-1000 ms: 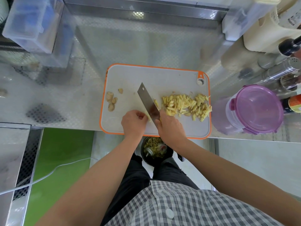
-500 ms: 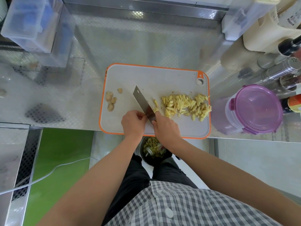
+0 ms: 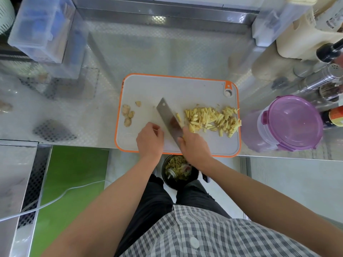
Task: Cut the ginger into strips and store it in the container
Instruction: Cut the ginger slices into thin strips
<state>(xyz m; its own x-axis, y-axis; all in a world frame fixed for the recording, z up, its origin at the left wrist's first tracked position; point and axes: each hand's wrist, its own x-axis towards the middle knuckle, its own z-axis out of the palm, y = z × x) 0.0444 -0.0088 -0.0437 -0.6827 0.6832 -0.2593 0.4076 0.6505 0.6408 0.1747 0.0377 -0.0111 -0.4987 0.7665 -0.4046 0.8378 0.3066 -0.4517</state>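
Worktop [image 3: 167, 52] of patterned steel carries an orange-rimmed cutting board [image 3: 176, 88]. Next in size, the container [image 3: 295, 125], purple lid fitted, stands just off the board's right edge, nearer the right hand [image 3: 194, 145]. That hand is clamped round the handle of the cleaver [image 3: 167, 115], whose blade runs diagonally, tip far-left, heel near-right. The left hand [image 3: 150, 140] sits just beside the blade's left face, fingers curled; whether they pin a piece cannot be told. The ginger strips [image 3: 213, 119] are heaped right of the blade, between it and the container. The uncut ginger pieces [image 3: 128, 114] lie left of the blade, closest to the left hand. Judgement: cutting is unfinished; the next piece must be drawn rightward to the edge.
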